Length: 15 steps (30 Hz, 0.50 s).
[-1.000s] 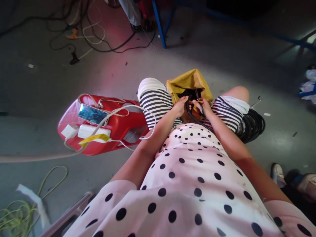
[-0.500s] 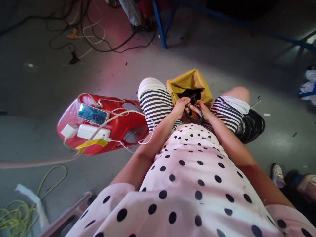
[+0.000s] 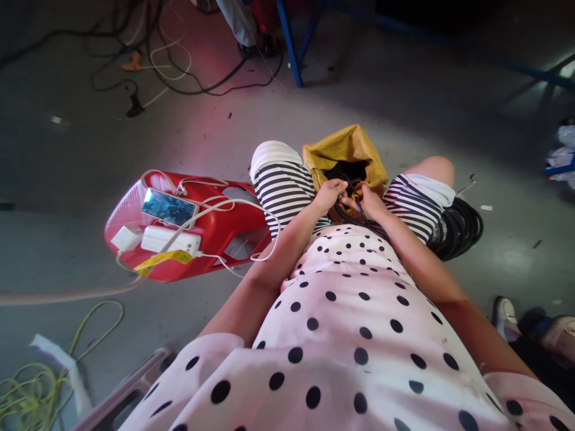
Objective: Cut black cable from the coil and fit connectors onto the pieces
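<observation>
A yellow bag (image 3: 345, 143) stands open between my knees, with dark things inside that I cannot make out. At its near rim my left hand (image 3: 330, 194) is closed on a black cable (image 3: 345, 214), fingertips pinched together. My right hand (image 3: 369, 202) is closed on the same cable just beside it, and the two hands nearly touch. The cable loops below the hands toward my lap. A coil of black cable (image 3: 458, 230) lies by my right knee.
On my left a red plastic stool (image 3: 220, 227) carries a phone (image 3: 168, 208), a white power bank (image 3: 171, 239) and a white charger (image 3: 126, 238). Yellow-green cord (image 3: 31, 389) and black cables (image 3: 202, 90) lie on the floor. A blue metal leg (image 3: 290, 48) stands ahead. Another person's shoe (image 3: 505, 314) is at right.
My fingers have shifted slightly on the black cable, and its loop at the right hand looks smaller. The bag and the stool have stayed put.
</observation>
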Each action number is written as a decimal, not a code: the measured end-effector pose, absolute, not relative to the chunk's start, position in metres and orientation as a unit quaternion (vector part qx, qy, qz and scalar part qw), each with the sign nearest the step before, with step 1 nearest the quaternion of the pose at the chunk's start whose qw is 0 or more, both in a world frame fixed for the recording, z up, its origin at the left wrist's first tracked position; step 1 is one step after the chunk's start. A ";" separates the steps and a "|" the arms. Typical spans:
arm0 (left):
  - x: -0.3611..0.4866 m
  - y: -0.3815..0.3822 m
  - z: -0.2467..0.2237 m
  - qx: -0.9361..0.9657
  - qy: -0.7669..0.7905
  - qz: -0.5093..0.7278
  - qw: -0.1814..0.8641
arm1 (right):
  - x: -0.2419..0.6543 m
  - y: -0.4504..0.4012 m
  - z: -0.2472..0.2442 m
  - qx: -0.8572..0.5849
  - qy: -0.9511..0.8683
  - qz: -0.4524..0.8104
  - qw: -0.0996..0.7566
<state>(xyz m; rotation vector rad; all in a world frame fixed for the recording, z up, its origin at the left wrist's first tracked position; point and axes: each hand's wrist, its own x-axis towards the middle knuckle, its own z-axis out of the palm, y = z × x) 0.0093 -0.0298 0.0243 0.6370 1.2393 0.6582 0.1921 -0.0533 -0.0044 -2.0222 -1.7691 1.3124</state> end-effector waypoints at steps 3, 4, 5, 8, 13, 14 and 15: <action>0.009 -0.029 0.022 0.299 0.562 0.291 0.714 | 0.191 -0.054 -0.006 -0.678 -0.592 0.430 0.071; 0.010 -0.029 0.021 0.302 0.565 0.289 0.712 | 0.191 -0.054 -0.007 -0.679 -0.592 0.427 0.073; 0.010 -0.028 0.020 0.304 0.567 0.288 0.709 | 0.192 -0.054 -0.009 -0.680 -0.592 0.425 0.078; 0.013 -0.028 0.020 0.294 0.573 0.298 0.705 | 0.192 -0.055 -0.013 -0.683 -0.587 0.421 0.106; 0.017 -0.030 0.026 0.215 0.570 0.343 0.715 | 0.193 -0.053 -0.016 -0.691 -0.562 0.433 0.138; 0.017 -0.031 0.027 0.204 0.571 0.349 0.714 | 0.194 -0.052 -0.016 -0.691 -0.557 0.438 0.141; 0.017 -0.031 0.028 0.200 0.574 0.350 0.713 | 0.195 -0.052 -0.015 -0.690 -0.553 0.444 0.144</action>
